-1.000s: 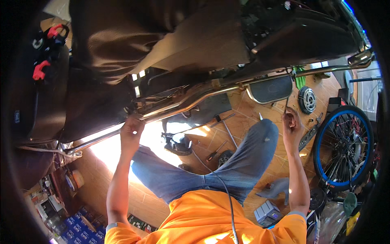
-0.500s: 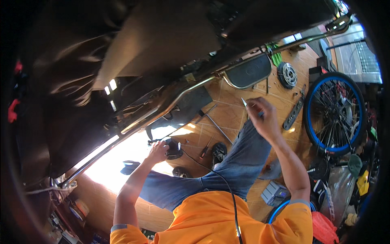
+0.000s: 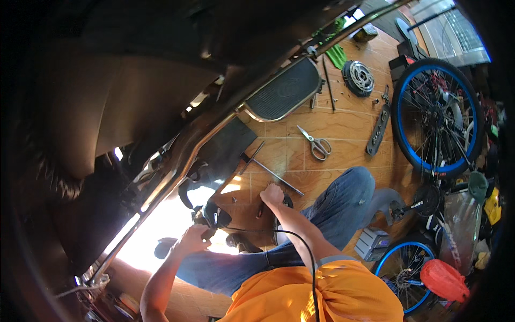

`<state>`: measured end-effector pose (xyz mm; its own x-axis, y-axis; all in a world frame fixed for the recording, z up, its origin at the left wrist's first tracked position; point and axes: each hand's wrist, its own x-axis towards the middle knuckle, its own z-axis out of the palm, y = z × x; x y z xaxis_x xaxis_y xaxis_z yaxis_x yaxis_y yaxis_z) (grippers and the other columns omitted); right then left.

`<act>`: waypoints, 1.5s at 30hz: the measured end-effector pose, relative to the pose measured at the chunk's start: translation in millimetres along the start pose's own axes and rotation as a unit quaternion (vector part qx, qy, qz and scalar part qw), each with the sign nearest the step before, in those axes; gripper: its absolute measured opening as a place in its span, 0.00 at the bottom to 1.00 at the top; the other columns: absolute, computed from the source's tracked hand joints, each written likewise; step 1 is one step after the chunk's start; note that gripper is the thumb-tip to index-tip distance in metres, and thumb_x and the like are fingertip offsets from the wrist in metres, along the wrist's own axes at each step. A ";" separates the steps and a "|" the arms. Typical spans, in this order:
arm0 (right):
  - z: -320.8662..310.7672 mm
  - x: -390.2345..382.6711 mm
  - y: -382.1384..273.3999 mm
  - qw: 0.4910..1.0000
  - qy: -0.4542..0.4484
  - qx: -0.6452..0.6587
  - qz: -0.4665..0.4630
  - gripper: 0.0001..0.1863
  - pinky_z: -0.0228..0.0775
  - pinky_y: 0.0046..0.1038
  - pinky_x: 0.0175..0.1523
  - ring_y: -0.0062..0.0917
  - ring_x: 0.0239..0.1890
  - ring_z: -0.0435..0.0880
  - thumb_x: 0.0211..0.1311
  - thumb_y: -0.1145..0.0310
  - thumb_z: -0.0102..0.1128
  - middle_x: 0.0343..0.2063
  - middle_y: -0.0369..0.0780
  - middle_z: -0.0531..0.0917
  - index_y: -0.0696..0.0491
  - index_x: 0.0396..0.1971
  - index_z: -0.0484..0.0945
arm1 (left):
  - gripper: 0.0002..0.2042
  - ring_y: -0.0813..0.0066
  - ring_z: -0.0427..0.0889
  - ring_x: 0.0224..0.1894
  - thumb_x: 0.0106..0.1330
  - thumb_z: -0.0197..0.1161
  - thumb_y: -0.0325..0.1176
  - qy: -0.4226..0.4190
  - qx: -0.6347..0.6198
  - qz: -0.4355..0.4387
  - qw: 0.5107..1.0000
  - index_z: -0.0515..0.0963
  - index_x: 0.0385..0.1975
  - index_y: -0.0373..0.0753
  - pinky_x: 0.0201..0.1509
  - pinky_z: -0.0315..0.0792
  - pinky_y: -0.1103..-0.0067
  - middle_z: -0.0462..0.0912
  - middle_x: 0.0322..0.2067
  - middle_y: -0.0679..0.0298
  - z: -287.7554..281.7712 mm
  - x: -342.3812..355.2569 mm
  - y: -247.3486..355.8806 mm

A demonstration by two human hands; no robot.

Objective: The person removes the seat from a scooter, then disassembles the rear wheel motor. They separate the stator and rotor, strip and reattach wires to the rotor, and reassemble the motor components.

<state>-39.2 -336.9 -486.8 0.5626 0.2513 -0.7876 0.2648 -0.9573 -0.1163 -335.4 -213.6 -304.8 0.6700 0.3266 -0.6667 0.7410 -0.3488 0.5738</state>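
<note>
My left hand (image 3: 192, 240) is at the lower left with its fingers curled at the edge of a black rounded part (image 3: 215, 216). Glare hides some of that contact. My right hand (image 3: 272, 194) is closed low over the floor, beside the reddish handle of a screwdriver (image 3: 260, 210). Whatever lies inside its fingers is hidden. Beyond it, a T-handled tool (image 3: 276, 176) rests on the tiles. Scissors (image 3: 315, 144) with grey handles lie partly spread farther off. A black cable (image 3: 300, 240) crosses in front of my right forearm.
A dark vehicle with a metal tube (image 3: 185, 161) and a ridged footboard (image 3: 284, 90) fills the upper left. A brake-disc hub (image 3: 358, 79), a slotted bar (image 3: 379, 129) and a blue-rimmed wheel (image 3: 409, 129) are to the right. A grey box (image 3: 372, 244) stands near my knee.
The scissors have left my right hand and lie on the floor. That hand has moved down and left to the screwdriver. The view has shifted, and my left hand remains by the black part.
</note>
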 end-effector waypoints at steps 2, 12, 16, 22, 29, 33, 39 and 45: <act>13.3 7.8 -3.8 0.999 0.010 0.030 -0.011 0.17 0.78 0.44 0.55 0.47 0.50 0.85 0.56 0.66 0.61 0.46 0.54 0.84 0.59 0.43 0.82 | 0.20 0.48 0.82 0.37 0.48 0.69 0.39 0.000 -0.013 -0.003 1.000 0.79 0.38 0.33 0.42 0.76 0.64 0.82 0.33 0.47 -3.5 -1.7 11.8; -90.2 75.5 -12.8 0.975 0.135 0.008 -0.176 0.24 0.77 0.48 0.47 0.52 0.44 0.84 0.54 0.61 0.64 0.40 0.53 0.84 0.54 0.50 0.73 | 0.17 0.51 0.83 0.37 0.50 0.70 0.40 -0.062 -0.051 -0.024 0.997 0.80 0.34 0.35 0.43 0.77 0.67 0.83 0.32 0.50 -22.2 -16.0 83.1; -95.2 77.3 -0.4 0.956 0.121 -0.104 -0.245 0.25 0.77 0.48 0.49 0.52 0.46 0.83 0.55 0.65 0.61 0.45 0.55 0.81 0.53 0.54 0.72 | 0.21 0.50 0.85 0.39 0.49 0.71 0.42 -0.104 -0.050 -0.053 0.992 0.81 0.40 0.35 0.44 0.77 0.65 0.84 0.34 0.48 -24.1 -10.3 87.2; -86.6 93.1 -3.9 0.977 0.095 -0.042 -0.185 0.12 0.78 0.46 0.49 0.48 0.46 0.84 0.56 0.70 0.57 0.40 0.50 0.84 0.55 0.41 0.78 | 0.22 0.46 0.84 0.40 0.52 0.69 0.44 -0.211 0.008 0.003 0.977 0.80 0.42 0.34 0.45 0.77 0.62 0.84 0.35 0.45 18.6 27.0 89.5; -75.2 57.0 -21.9 0.973 -0.136 0.187 -0.005 0.18 0.78 0.40 0.48 0.37 0.49 0.83 0.60 0.53 0.62 0.42 0.46 0.83 0.54 0.38 0.81 | 0.23 0.51 0.84 0.44 0.52 0.69 0.40 -0.267 -0.083 -0.045 0.959 0.80 0.47 0.36 0.49 0.77 0.64 0.85 0.40 0.47 -6.9 -18.2 123.2; -53.1 8.4 -38.2 0.854 -0.356 0.378 0.036 0.26 0.80 0.36 0.35 0.33 0.36 0.87 0.59 0.43 0.64 0.40 0.43 0.85 0.53 0.42 0.83 | 0.21 0.50 0.83 0.42 0.50 0.69 0.36 -0.184 -0.077 0.040 0.979 0.80 0.46 0.38 0.48 0.76 0.64 0.84 0.39 0.48 -23.0 -42.6 163.0; -32.6 -57.9 -56.2 0.787 -0.473 0.393 -0.040 0.18 0.82 0.35 0.38 0.30 0.36 0.87 0.61 0.60 0.68 0.42 0.41 0.85 0.51 0.49 0.82 | 0.22 0.53 0.81 0.37 0.46 0.70 0.35 -0.196 -0.126 0.041 0.972 0.80 0.44 0.35 0.45 0.76 0.67 0.81 0.33 0.50 -19.3 -56.6 170.8; 7.5 -68.4 -84.6 0.809 -0.425 0.405 -0.009 0.23 0.71 0.45 0.56 0.33 0.52 0.82 0.59 0.64 0.68 0.49 0.38 0.84 0.54 0.54 0.79 | 0.17 0.49 0.83 0.33 0.47 0.68 0.34 -0.206 -0.137 0.061 0.967 0.79 0.35 0.32 0.41 0.77 0.65 0.82 0.28 0.48 24.7 -41.8 195.7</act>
<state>-106.0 -274.2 -427.6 -0.2698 0.4064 -0.8729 -0.5281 -0.8205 -0.2188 -219.5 -317.2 -176.4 0.7200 -0.1006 -0.6867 0.6797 -0.0975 0.7269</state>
